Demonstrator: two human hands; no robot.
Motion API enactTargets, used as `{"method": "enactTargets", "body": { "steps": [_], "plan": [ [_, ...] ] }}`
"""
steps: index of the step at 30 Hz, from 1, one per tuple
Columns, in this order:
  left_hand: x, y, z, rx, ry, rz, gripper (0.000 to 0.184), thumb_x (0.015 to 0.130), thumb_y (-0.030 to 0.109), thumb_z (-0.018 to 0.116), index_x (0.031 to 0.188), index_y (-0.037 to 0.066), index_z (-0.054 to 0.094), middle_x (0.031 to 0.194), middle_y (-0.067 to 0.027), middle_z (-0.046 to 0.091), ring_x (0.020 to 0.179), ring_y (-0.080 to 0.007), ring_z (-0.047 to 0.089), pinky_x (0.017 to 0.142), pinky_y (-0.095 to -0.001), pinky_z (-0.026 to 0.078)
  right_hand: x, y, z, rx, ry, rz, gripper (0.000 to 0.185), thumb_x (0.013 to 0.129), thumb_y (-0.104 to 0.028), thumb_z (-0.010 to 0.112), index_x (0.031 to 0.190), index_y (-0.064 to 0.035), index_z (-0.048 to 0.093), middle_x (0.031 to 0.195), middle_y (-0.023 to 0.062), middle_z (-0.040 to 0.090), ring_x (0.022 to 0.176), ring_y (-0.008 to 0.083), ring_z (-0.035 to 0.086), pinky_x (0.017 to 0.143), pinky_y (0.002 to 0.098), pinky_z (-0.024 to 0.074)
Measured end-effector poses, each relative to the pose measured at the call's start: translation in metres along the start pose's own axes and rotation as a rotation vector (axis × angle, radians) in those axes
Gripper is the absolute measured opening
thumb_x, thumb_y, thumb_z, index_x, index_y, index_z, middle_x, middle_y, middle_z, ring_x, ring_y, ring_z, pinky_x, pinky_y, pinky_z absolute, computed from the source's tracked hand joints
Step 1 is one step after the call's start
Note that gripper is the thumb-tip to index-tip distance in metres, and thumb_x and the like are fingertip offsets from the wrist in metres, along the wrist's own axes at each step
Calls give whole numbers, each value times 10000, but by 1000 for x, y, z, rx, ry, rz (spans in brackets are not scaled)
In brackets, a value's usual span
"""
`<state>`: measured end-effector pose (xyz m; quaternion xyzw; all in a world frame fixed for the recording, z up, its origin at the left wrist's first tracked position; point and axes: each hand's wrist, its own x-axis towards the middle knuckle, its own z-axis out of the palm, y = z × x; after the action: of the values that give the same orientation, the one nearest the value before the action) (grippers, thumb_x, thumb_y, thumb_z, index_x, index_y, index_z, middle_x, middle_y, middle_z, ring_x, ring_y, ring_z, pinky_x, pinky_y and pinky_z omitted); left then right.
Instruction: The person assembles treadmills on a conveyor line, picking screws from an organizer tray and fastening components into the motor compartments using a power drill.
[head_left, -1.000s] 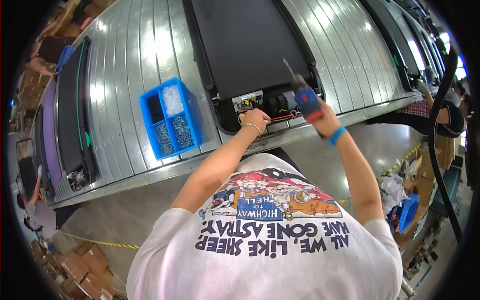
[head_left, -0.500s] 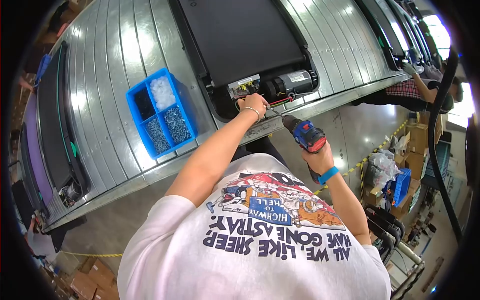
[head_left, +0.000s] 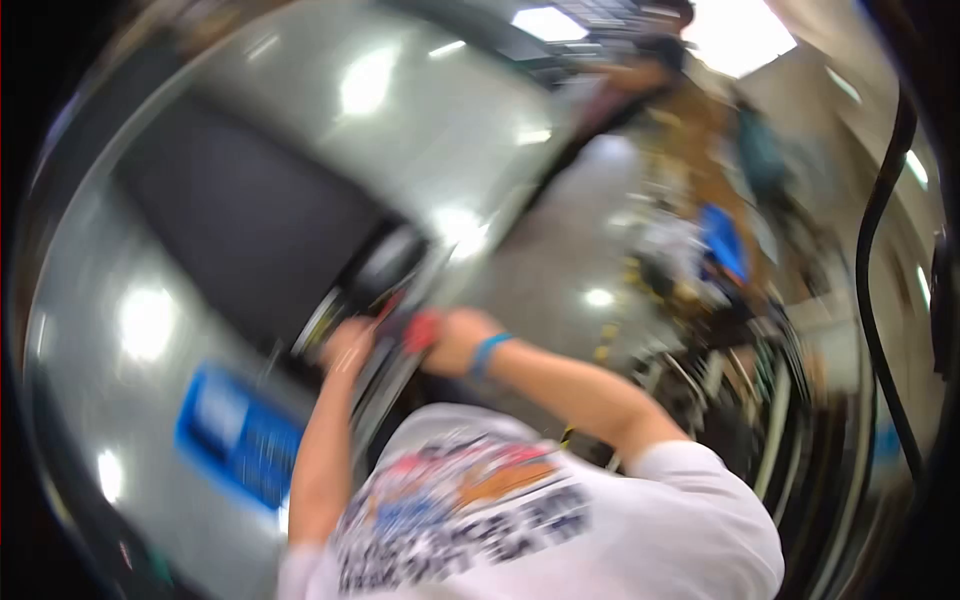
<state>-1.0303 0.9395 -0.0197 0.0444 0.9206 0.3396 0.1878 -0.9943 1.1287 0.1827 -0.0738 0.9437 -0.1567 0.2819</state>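
Everything is smeared by motion. My right hand is closed round a power drill, whose red part shows beside the fingers; its bit is too blurred to make out. My left hand is at the open end of a black flat machine, by its circuit board and wires; its fingers are too smeared to read. A dark cylindrical motor lies in that end, just beyond both hands. Left of my left arm, a blue divided bin sits on the metal surface.
The metal conveyor table runs diagonally, its edge close to my hands. Another person is at the upper right. A blue crate and plastic bags stand on the right, near yellow-black floor tape. A dark cable hangs far right.
The view has swung round to the right and blurred. The drill was first raised over the motor, then lowered beside my left hand, and is now close to it at the table edge.
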Motion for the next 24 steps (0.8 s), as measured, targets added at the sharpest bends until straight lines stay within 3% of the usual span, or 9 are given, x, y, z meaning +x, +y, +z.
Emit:
{"method": "enactTargets", "body": {
  "steps": [2, 3, 4, 7, 10, 14, 20, 23, 24],
  "plan": [
    [-10, 5, -7, 85, -45, 53, 359, 881, 376, 475, 1039, 137, 691, 1054, -127, 659, 977, -321, 618, 814, -441, 486, 20, 8, 1, -28, -84, -5, 301, 674, -284, 596, 834, -58, 714, 839, 180, 684, 809, 323, 666, 745, 418, 531],
    [10, -48, 39, 138, 231, 178, 259, 857, 320, 530, 929, 134, 696, 979, -135, 666, 877, -339, 632, 727, -462, 493, 24, 8, -2, -61, -49, -60, 308, 659, -290, 614, 820, -46, 709, 853, 182, 684, 830, 323, 660, 747, 409, 535],
    [8, -46, 40, 216, 269, 204, 181, 837, 272, 569, 857, 129, 678, 931, -134, 661, 800, -356, 631, 670, -480, 488, 34, 10, 1, -19, -94, -10, 298, 658, -275, 621, 833, -52, 715, 862, 172, 689, 828, 317, 662, 741, 408, 534],
    [-4, -9, 27, 336, 274, 47, 133, 775, 154, 643, 676, 67, 654, 703, -153, 613, 756, -343, 614, 622, -449, 440, 56, 8, -3, -181, -271, -87, 275, 682, -232, 614, 857, -53, 727, 880, 164, 693, 858, 296, 669, 742, 391, 534],
    [0, -20, 29, 384, 332, 141, 150, 776, 166, 669, 714, 30, 674, 734, -137, 637, 769, -316, 612, 666, -446, 451, 87, 10, 25, -250, -194, -104, 259, 673, -209, 630, 861, -58, 726, 881, 151, 695, 860, 283, 675, 728, 381, 540],
    [-6, -13, 21, 596, 331, 149, 154, 788, 167, 657, 745, 23, 689, 720, -123, 640, 742, -311, 607, 679, -439, 452, 56, -11, -5, -223, -211, -73, 255, 673, -226, 649, 857, -68, 728, 879, 139, 695, 858, 283, 678, 725, 389, 542],
    [-17, 1, 3, 621, 224, 270, 248, 791, 203, 684, 689, -23, 677, 671, -190, 615, 672, -345, 616, 622, -454, 465, 78, -9, 6, -192, -220, -73, 296, 636, -223, 697, 882, -61, 730, 919, 137, 695, 898, 289, 671, 755, 389, 538],
    [5, -44, 23, 559, 241, 285, 255, 793, 197, 678, 672, -27, 677, 665, -195, 612, 653, -345, 607, 616, -452, 459, 80, -8, -1, -162, -251, -55, 323, 630, -229, 707, 904, -59, 730, 942, 134, 695, 913, 289, 669, 771, 384, 535],
    [12, -55, 24, 582, 167, 255, 211, 781, 211, 682, 751, 3, 671, 693, -171, 618, 675, -349, 606, 624, -448, 463, 76, -10, -6, -150, -268, -42, 331, 629, -233, 710, 911, -60, 731, 948, 133, 695, 917, 289, 668, 775, 382, 534]
  ]
}}
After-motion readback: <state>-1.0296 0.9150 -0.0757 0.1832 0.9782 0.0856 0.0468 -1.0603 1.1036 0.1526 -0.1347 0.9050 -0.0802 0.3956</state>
